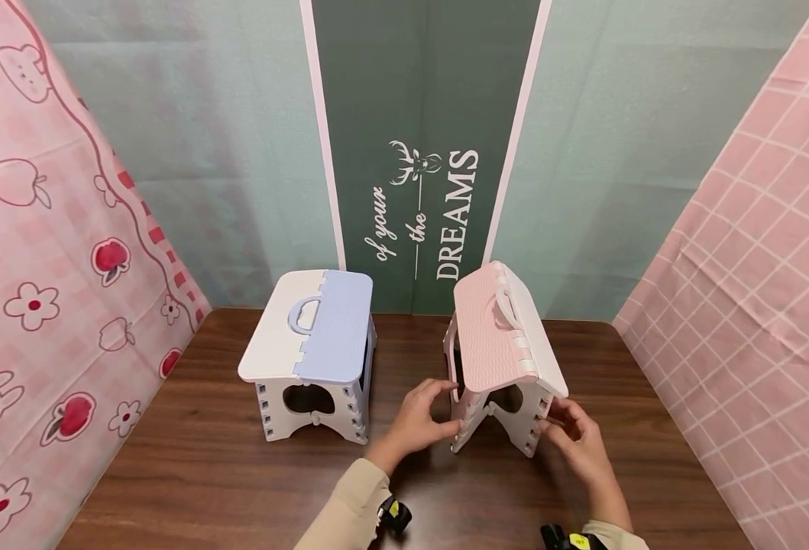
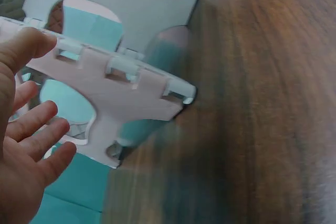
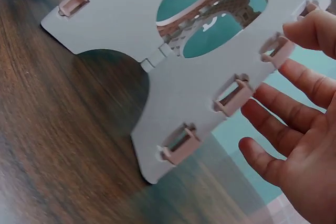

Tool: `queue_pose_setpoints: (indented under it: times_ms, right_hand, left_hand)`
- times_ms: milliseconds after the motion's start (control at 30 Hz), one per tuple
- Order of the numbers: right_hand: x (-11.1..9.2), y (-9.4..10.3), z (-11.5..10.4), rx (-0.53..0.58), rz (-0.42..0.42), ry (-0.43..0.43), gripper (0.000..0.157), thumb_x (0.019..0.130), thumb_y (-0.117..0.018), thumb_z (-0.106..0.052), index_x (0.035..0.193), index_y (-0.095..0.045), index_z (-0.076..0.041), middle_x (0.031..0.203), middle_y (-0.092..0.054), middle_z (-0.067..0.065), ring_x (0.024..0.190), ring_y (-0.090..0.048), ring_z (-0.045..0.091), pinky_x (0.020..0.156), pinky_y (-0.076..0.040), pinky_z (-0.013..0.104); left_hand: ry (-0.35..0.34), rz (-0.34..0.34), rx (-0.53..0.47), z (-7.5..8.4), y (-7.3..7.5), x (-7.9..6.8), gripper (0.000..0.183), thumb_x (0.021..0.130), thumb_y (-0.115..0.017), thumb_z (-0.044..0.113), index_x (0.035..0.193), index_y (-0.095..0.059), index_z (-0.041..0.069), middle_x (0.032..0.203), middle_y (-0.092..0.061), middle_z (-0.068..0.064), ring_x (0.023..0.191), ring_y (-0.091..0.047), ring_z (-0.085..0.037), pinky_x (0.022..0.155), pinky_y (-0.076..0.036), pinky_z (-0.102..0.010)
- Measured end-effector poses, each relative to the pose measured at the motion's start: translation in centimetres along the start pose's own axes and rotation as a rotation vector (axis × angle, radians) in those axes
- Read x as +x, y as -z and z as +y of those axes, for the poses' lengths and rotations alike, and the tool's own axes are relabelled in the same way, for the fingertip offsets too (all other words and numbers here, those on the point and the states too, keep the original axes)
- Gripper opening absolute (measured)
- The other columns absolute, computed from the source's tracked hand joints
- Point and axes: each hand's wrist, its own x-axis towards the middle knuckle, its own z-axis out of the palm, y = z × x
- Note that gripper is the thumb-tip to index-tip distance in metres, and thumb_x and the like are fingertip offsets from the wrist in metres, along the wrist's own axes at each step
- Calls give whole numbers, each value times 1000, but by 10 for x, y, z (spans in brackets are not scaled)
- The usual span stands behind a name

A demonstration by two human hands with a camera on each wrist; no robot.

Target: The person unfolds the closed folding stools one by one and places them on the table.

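A pink and white folding step stool (image 1: 492,328) stands partly folded on the table, its top peaked like a roof and its front panel bent inward at the middle hinge. My left hand (image 1: 419,422) holds its near left corner, the thumb (image 2: 39,43) on the hinged edge and the other fingers beside the pink side panel (image 2: 113,85). At the opposite corner my right hand (image 1: 581,441) pinches the edge of the white front panel (image 3: 194,77) near the pink hinge tabs. Some fingertips are hidden behind the stool's edges.
A blue and white folding stool (image 1: 338,328) stands unfolded to the left, with a flat top and a carry handle. Both stools are on a brown wooden table (image 1: 239,496). Patterned cloths (image 1: 755,290) hang at the sides and back.
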Motion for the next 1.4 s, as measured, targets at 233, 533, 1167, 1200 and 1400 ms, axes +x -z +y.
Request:
queue_pose_setpoints:
  times_ms: [233, 533, 1167, 1200, 1400]
  right_hand:
    - [4, 6, -10, -18, -11, 82, 27, 78, -53, 22, 104, -47, 19, 100, -63, -2, 91, -62, 9, 73, -48, 17]
    - [13, 10, -31, -71, 23, 117, 34, 81, -51, 18, 115, -50, 15, 107, -61, -2, 96, -58, 9, 77, -45, 15]
    - [44, 4, -63, -114, -104, 259, 36, 82, -50, 16, 117, -48, 18, 119, -53, 16, 97, -55, 13, 76, -45, 16]
    - [46, 3, -65, -139, -103, 266, 35, 82, -51, 16, 117, -50, 17, 120, -53, 14, 98, -54, 13, 76, -45, 16]
    - [61, -6, -77, -222, -127, 303, 36, 80, -54, 15, 116, -53, 14, 122, -52, 9, 101, -50, 16, 77, -42, 15]
  left_hand:
    - [10, 11, -4, 11, 17, 7, 57, 72, -78, 21, 122, -56, 3, 113, -58, -9, 106, -55, -24, 89, -44, -34]
    - [-21, 83, -7, 26, 29, 19, 56, 74, -77, 26, 122, -56, 8, 115, -57, -4, 110, -53, -18, 91, -42, -33]
    - [-126, 85, 33, 60, 36, 51, 48, 74, -76, 25, 115, -60, 7, 114, -57, -2, 106, -50, -13, 90, -41, -27]
    - [-134, 83, 37, 61, 35, 53, 47, 75, -76, 25, 115, -60, 7, 114, -57, -2, 106, -50, -13, 90, -41, -26]
    - [-174, 100, 56, 68, 32, 64, 42, 76, -74, 25, 112, -62, 8, 112, -58, -2, 105, -50, -13, 89, -40, -24]
